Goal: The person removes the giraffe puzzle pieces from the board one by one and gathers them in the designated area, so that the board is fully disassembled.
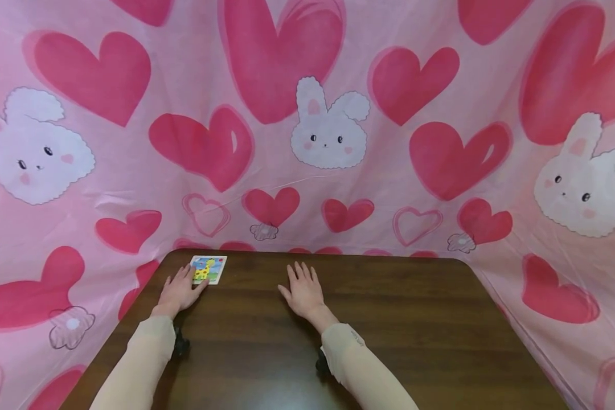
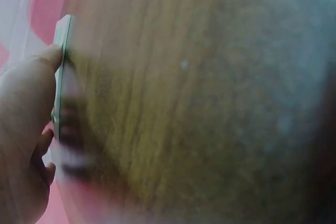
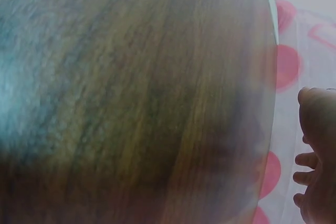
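Observation:
A small picture board [image 1: 216, 271] with a yellow spotted giraffe, a blue sky and a white border lies near the far left corner of the table. My left hand [image 1: 178, 289] rests against its left and near sides, fingers spread and fairly straight, the thumb at the near edge. In the left wrist view the thumb [image 2: 51, 56] touches the board's thin pale edge [image 2: 64, 27]; part of the fingers is hidden behind it. Farther right, my right hand [image 1: 304, 291] extends over the tabletop with spread fingers, holding nothing. The right wrist view catches this hand [image 3: 320, 145] from the side.
The dark brown wooden table [image 1: 389, 319] has rounded far corners and a glossy surface. A pink curtain [image 1: 338, 188] with hearts and white rabbits hangs behind it and along both sides. A dark wrist device [image 1: 181, 344] sits at the left cuff, another [image 1: 322, 363] at the right.

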The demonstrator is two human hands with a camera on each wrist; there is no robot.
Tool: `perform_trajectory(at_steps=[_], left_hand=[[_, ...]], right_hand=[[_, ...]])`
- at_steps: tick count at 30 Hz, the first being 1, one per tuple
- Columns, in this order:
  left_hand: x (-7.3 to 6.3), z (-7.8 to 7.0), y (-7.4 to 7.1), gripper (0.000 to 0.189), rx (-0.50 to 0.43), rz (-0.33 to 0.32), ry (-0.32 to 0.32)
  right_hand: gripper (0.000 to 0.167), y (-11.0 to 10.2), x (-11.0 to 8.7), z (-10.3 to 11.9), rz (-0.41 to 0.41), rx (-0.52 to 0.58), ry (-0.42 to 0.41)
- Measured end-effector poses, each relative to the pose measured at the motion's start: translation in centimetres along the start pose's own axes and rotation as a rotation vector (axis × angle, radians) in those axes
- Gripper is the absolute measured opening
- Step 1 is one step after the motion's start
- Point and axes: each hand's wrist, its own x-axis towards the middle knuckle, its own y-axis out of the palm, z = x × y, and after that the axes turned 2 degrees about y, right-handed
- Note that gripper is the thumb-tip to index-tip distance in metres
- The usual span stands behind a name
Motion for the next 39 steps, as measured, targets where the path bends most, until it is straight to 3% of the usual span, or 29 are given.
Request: perform_trajectory(at_steps=[8, 15, 26, 39], left_hand=[[-0.5, -1.2, -0.1, 0.086, 0.055, 0.010, -0.006], [-1.5, -3.5, 0.2, 0.086, 0.110, 0.035, -0.015], [-4.0, -7.0, 0.9, 0.081, 0.148, 0.022, -0.020], [-5.7, -11.2, 2.0, 0.075, 0.211, 0.005, 0.019]], right_hand=[[0.068, -0.2, -0.1, 0.1, 0.000, 0.031, -0.005], [0.068, 0.0, -0.4, 0.9, 0.019, 0.039, -0.017], [0.066, 0.4, -1.2, 2.7, 0.047, 0.043, -0.053], [0.066, 0.9, -1.6, 3.7, 0.055, 0.021, -0.061]])
